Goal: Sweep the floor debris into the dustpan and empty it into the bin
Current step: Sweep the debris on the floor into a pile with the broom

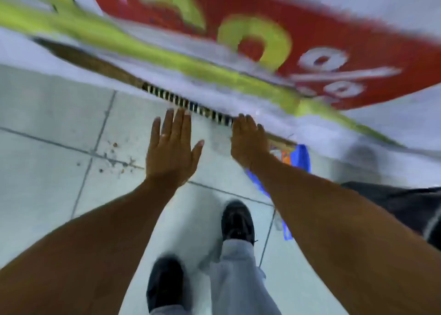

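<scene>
Empty grips (170, 152), debris (114, 158) prob. left.

Debris (114, 158): small brown crumbs and specks, scattered on pale floor tile along grout line, just left of left hand (170, 151).

Left hand (170, 151): my fingers spread flat, palm down, empty.
Right hand (248, 142): flat too, empty, just beside my left.
</scene>
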Available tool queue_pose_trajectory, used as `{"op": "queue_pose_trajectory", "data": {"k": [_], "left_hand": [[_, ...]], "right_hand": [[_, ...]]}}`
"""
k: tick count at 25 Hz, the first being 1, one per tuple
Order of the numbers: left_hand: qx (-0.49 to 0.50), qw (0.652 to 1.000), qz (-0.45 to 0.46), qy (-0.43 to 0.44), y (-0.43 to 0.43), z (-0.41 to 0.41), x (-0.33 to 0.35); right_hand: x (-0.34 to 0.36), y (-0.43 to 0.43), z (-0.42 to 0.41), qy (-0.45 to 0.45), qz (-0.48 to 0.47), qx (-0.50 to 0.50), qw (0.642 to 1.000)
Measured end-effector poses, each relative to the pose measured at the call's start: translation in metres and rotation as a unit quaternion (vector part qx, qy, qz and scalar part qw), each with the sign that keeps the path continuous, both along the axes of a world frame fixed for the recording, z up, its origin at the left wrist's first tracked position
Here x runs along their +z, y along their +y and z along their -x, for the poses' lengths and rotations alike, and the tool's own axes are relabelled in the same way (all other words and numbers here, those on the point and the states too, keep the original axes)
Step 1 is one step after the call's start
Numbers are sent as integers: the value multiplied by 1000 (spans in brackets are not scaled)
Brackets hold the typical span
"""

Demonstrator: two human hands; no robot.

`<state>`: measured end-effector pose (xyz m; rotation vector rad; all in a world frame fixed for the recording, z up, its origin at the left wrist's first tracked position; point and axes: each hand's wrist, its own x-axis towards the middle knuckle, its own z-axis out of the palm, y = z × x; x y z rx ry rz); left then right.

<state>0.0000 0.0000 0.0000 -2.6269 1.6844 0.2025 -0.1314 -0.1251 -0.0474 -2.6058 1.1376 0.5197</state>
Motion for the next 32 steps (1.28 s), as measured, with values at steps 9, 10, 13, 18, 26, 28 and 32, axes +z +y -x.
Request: {"op": "queue_pose_trajectory", "data": {"k": [9, 10, 13, 18, 26, 28, 32], "left_hand": [[-3, 995, -92, 46, 26, 33, -156], [1, 994, -98, 48, 26, 32, -154], [28, 993, -102, 52, 31, 27, -128], [90, 987, -113, 69, 63, 14, -27], [58, 990, -115, 52, 145, -8, 107], [47, 992, -111, 48, 164, -12, 135], [29, 993, -105, 41, 187, -11, 171]], "right_hand": [[-139, -17, -27, 66, 134, -11, 989], [-136, -23, -30, 64, 114, -12, 991], [-105, -18, -30, -38, 61, 29, 997], [-4, 15, -22, -25, -49, 110, 992], [126, 138, 2, 87, -89, 67, 990], [154, 167, 18, 94, -102, 55, 989], [192, 199, 54, 56, -77, -34, 995]]}}
